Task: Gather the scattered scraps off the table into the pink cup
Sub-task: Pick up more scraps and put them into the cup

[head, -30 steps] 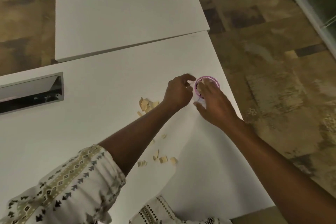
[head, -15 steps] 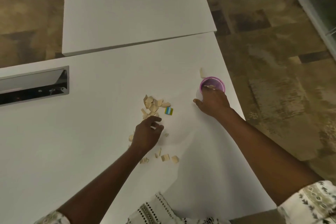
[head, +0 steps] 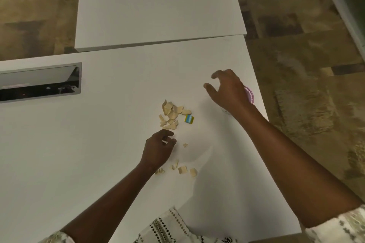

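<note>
Most scraps remain on the tabletop; left hand pinches at some, right hand spread empty over the cup.

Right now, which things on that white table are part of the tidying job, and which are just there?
Part of the job:
- tan scraps
- blue and yellow scrap
- pink cup, mostly hidden behind the right hand
- left hand, at the scraps

Just there:
- cable slot in the table
- second table

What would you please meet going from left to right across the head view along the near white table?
Recessed metal cable tray → left hand → small blue-and-yellow square scrap → right hand → pink plastic cup.
</note>
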Motion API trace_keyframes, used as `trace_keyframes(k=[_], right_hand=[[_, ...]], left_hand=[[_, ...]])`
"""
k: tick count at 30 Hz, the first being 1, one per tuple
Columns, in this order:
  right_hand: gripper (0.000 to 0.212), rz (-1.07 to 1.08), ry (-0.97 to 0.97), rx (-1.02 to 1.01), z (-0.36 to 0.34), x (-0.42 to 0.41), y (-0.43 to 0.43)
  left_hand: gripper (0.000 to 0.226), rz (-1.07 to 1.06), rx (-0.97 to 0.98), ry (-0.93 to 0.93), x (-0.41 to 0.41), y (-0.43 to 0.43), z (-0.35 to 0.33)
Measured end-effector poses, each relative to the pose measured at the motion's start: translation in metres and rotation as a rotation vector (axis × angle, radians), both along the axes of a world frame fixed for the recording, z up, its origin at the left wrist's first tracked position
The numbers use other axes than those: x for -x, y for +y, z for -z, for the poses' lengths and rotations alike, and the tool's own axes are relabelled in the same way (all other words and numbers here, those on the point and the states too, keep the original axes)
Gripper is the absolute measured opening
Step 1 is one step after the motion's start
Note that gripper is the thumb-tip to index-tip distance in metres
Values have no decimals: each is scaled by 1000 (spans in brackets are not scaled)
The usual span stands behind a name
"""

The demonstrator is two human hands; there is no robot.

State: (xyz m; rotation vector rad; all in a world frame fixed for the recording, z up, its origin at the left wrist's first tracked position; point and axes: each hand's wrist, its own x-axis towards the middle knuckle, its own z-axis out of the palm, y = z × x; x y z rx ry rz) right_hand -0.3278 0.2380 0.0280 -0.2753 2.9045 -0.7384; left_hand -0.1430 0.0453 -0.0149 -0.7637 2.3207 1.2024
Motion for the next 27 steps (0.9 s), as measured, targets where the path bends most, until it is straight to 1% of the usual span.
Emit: trace_keyframes(k=[2,4,6,9,11,13,15,17,18,23,25,27], right_hand=[[50,70,-163,44,14,12,-24],[58,143,-264,-51,32,23,-44],[61,214,-289,-156,49,31,-55],[62,363,-342,-250,69,43,-59],[65,452,-426,-265,77,49,-58],[68,497,-494,-245,83,52,-56],[70,488,-477,-214,90,52,-58],[72,419,-411,-206,95,46,-63],[73,349,-382,-217,97,41,-68],[77,-154,-338,-246,96,-5,-102],[80,-354,-330,-258,94,-28,-112],[86,-539,-311,-311,93,-50,-117]], left_hand=[[20,0,2,1,1,0,1],[21,-5,4,3,0,-1,1],[21,-16,8,11,-3,-4,2],[20,-40,18,29,-9,-11,-1],[20,-62,23,48,-14,-17,-2],[19,-79,47,56,-19,-24,-1],[18,-99,61,64,-25,-31,2],[18,-104,78,76,-30,-37,6],[18,-100,92,82,-33,-39,8],[23,-83,199,134,-46,-46,17],[33,-51,290,149,-52,-47,19],[51,4,376,104,-59,-47,21]])
